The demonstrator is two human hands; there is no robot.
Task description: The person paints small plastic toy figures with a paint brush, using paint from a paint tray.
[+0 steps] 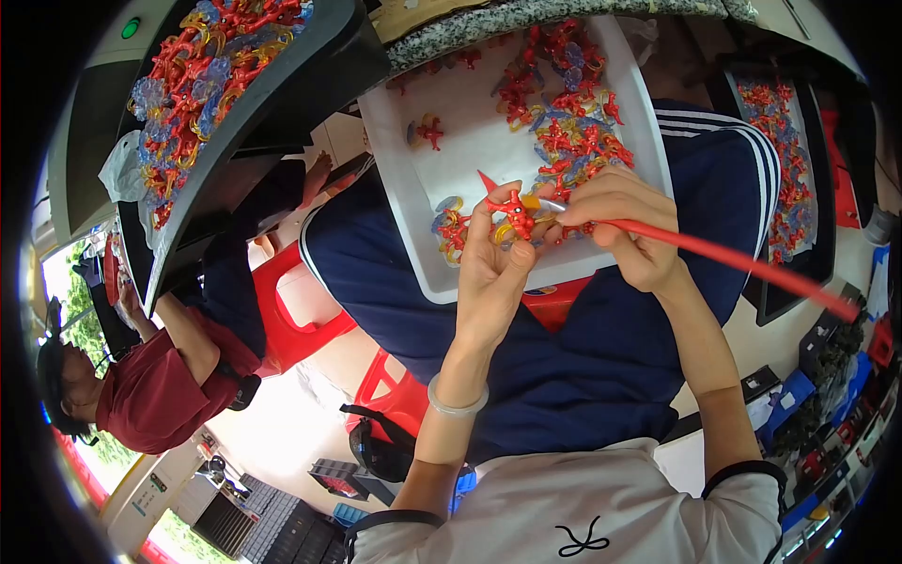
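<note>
My left hand (492, 273) pinches a small red plastic figure (513, 218) with a pointed red tip and black marks on it, between thumb and fingers. My right hand (625, 226) grips a brush (714, 249) with a long red handle, held like a pen. Its silver ferrule and yellow tip touch or nearly touch the figure; I cannot tell which. Both hands are over the near part of a white tray (437, 289) lying across my lap. Inside it are several more red figures (451, 230) with clear blue and yellow pieces, heaped thickest on the right.
A granite-patterned edge (526, 30) borders the tray's far side. Black trays heaped with similar figures stand at the left (202, 103) and right (775, 160). Another person (169, 385) in a dark red shirt sits at the left, near red stools (282, 310).
</note>
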